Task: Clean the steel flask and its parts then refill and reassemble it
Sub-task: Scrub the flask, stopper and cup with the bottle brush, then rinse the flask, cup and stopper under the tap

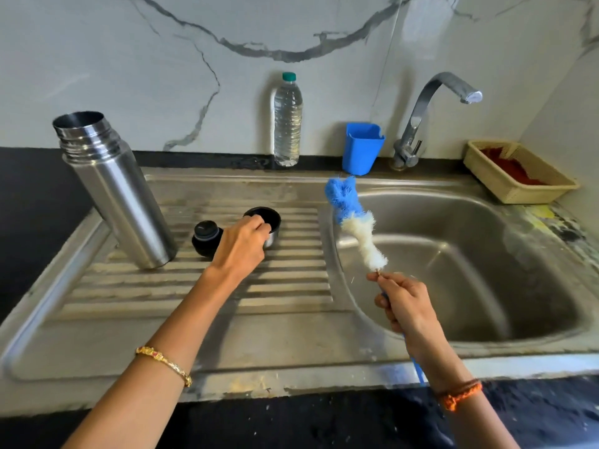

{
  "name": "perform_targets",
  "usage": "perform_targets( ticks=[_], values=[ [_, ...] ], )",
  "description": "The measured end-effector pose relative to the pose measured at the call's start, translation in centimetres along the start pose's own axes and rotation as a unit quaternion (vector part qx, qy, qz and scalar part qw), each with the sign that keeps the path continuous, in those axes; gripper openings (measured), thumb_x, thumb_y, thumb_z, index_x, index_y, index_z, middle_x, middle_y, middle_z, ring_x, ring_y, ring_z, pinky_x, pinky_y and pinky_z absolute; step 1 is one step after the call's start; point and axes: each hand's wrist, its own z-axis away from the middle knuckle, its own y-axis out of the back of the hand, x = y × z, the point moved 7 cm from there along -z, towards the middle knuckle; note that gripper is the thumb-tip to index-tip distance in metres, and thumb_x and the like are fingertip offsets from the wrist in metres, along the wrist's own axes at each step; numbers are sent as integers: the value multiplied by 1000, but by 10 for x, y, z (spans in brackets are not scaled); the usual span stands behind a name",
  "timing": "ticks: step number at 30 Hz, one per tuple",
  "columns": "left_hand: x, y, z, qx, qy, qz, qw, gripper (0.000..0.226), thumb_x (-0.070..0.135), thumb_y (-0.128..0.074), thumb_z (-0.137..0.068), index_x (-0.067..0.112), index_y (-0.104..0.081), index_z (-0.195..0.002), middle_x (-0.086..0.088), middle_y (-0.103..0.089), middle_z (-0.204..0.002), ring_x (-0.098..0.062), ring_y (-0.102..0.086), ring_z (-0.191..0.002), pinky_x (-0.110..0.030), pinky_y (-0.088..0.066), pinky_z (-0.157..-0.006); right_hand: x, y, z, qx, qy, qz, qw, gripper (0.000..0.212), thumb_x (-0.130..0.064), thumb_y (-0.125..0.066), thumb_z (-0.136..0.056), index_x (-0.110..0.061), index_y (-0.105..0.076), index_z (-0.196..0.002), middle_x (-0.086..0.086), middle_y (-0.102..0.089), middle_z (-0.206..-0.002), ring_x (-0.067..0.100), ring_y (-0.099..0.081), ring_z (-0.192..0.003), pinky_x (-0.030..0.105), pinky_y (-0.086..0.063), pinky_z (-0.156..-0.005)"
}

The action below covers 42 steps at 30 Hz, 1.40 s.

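Observation:
The open steel flask (115,189) stands upright on the ribbed drainboard (291,286) at the left, its mouth uncovered. To its right lies the black stopper (205,238). Just beyond it sits the steel cup lid (267,222), mouth up with a dark inside. My left hand (241,246) grips that cup lid by its near rim. My right hand (405,306) holds the blue handle of a bottle brush (355,222), whose blue and white bristles point up and away over the sink's left edge.
The steel sink basin (486,254) lies at the right under a tap (431,115). Against the marble wall stand a clear water bottle (287,121) and a blue plastic holder (361,149). A beige basket (518,173) with red contents sits at the far right.

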Motion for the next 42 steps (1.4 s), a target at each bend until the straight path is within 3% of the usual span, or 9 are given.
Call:
perform_targets(
  ticks=[10, 16, 27, 29, 31, 34, 38, 40, 42],
  values=[
    [-14, -10, 18, -29, 15, 59, 998, 25, -17, -74, -58, -5, -69, -80, -17, -65, -79, -33, -63, -56, -34, -50, -37, 5, -3, 12, 106, 143, 282, 943, 18, -23, -53, -90, -16, -69, -88, 5, -60, -64, 22, -53, -60, 30, -35, -54],
    [-22, -3, 11, -81, 82, 63, 991, 29, 10, -53, -91, 9, -61, -119, -6, -58, -121, -32, -59, -98, -37, -43, -69, -1, 13, 17, 195, 120, 321, 919, 20, -27, -56, -86, -27, -71, -99, 7, -70, -89, 34, -61, -88, 29, -38, -65],
    [-26, -3, 6, -118, 163, 124, 972, 25, 12, -67, -83, 15, -68, -108, -1, -67, -106, -25, -61, -100, -32, -42, -74, -8, 66, 1, 257, 132, 356, 889, 16, -26, -66, -82, -20, -73, -95, 9, -72, -86, 33, -64, -87, 29, -42, -63],
    [-29, -5, 12, -125, 188, 130, 966, 28, 17, -72, -80, 18, -68, -107, 1, -67, -106, -22, -61, -100, -31, -44, -73, -24, 74, 1, 258, 208, 426, 842, 15, -25, -67, -82, -17, -73, -93, 13, -71, -84, 37, -64, -78, 33, -43, -58],
    [-24, -3, 11, -109, 210, 117, 965, 27, 20, -71, -80, 18, -67, -107, 1, -66, -109, -23, -61, -100, -30, -42, -69, -64, 84, 2, 274, 334, 489, 758, 9, -16, -68, -81, -12, -72, -87, 15, -69, -75, 36, -63, -60, 20, -29, -47],
    [-17, 3, 0, -84, 250, 58, 963, 25, 21, -68, -83, 17, -67, -108, -4, -65, -112, -28, -60, -101, -35, -44, -72, -138, 100, 0, 316, 459, 496, 666, 8, -15, -63, -80, -9, -69, -80, 16, -66, -70, 36, -60, -53, 17, -20, -51],
    [-10, -3, -11, -92, 312, 21, 945, 26, 18, -66, -86, 15, -66, -112, -9, -65, -114, -33, -60, -101, -39, -47, -80, -205, 106, -34, 306, 488, 537, 616, 17, -15, -59, -83, -5, -66, -71, 20, -63, -65, 40, -59, -55, 20, -15, -51],
    [7, -14, -23, -74, 303, 54, 949, 25, 17, -65, -86, 14, -66, -111, -9, -65, -113, -32, -61, -97, -40, -49, -80, -231, 99, -58, 278, 480, 579, 598, 12, -3, -67, -67, -4, -60, -57, 19, -58, -53, 36, -55, -45, 18, -12, -52],
    [30, -31, -34, -85, 285, 90, 951, 25, 19, -65, -85, 15, -67, -110, -5, -64, -114, -28, -62, -100, -36, -48, -81, -252, 85, -74, 255, 469, 655, 535, 27, 2, -73, -53, -8, -50, -45, 14, -56, -47, 30, -55, -44, 18, -19, -53]
  ],
)
